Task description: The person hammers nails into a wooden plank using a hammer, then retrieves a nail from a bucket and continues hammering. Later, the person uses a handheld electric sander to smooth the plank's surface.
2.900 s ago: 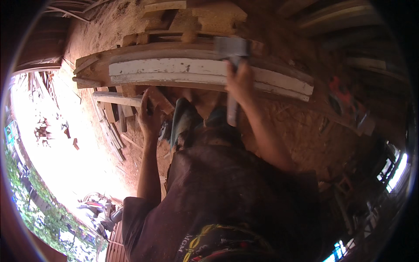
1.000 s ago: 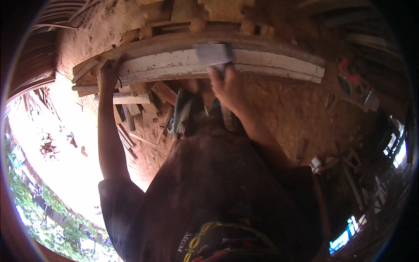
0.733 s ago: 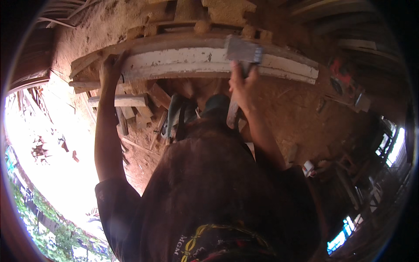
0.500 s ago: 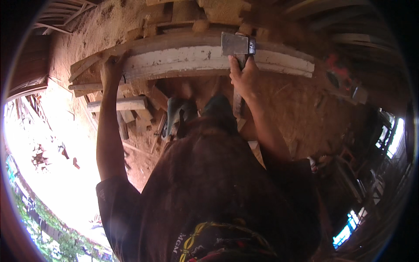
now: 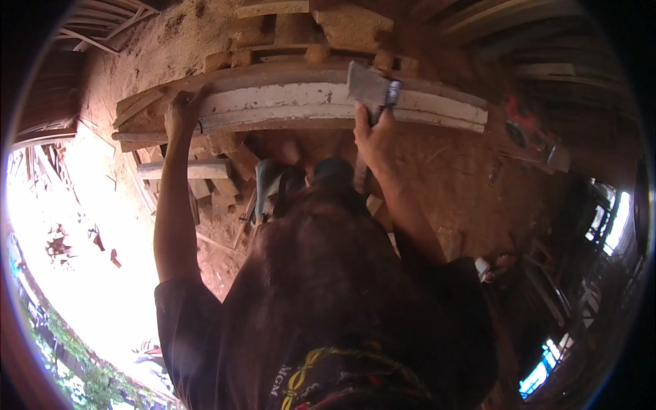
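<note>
My right hand is closed round the handle of a hatchet with a wide grey blade and a blunt square back. The hatchet head is over a long wooden beam whose pale, worn face runs across in front of me. My left hand is closed on the beam's left part, its fingers partly hidden over the far edge. Whether the blade touches the wood, I cannot tell.
Wood offcuts lie on the brown ground at the left, below the beam. A red and black power tool is beyond the beam's right end. Sawdust and wood blocks are on the far side.
The hatchet head has tilted, and my right hand has shifted slightly left and lower. My left hand stays on the beam. The whole view has shifted a little.
</note>
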